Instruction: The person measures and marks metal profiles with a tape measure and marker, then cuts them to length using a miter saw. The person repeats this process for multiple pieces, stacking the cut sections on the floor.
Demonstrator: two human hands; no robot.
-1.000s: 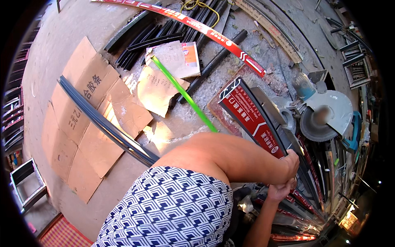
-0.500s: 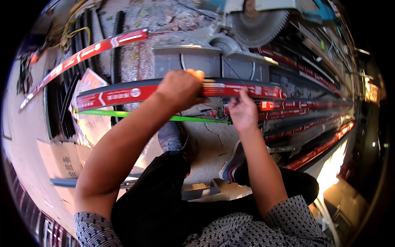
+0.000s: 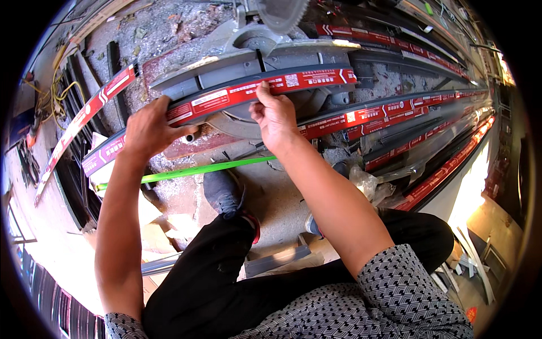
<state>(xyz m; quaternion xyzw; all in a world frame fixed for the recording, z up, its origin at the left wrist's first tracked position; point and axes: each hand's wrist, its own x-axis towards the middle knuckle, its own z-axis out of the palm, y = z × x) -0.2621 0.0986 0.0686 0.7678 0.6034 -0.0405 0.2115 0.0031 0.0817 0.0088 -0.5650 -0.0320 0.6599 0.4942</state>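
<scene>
I have the left hand (image 3: 148,129) wrapped around the long red-and-black bar (image 3: 217,99); the right hand (image 3: 275,116), fingers curled, puts its thumb to the red face, its grip unclear to me. The bar stretches along the saw's grey metal guide (image 3: 226,69), a green strip (image 3: 209,168) on its near side.

Looks like smooth dark metal on the held profile (image 3: 226,96), faced with glossy red printed film (image 3: 237,94). Reads as dull grey metal on the saw fence (image 3: 226,66), same on the toothed blade (image 3: 280,14). Looks like smooth, shiny plastic on the green strip (image 3: 209,168). Seeing clear, crinkled plastic sheeting (image 3: 364,182); rough, gritty floor (image 3: 276,198). Matt cloth on trousers (image 3: 203,268) and shirt (image 3: 395,279).
</scene>
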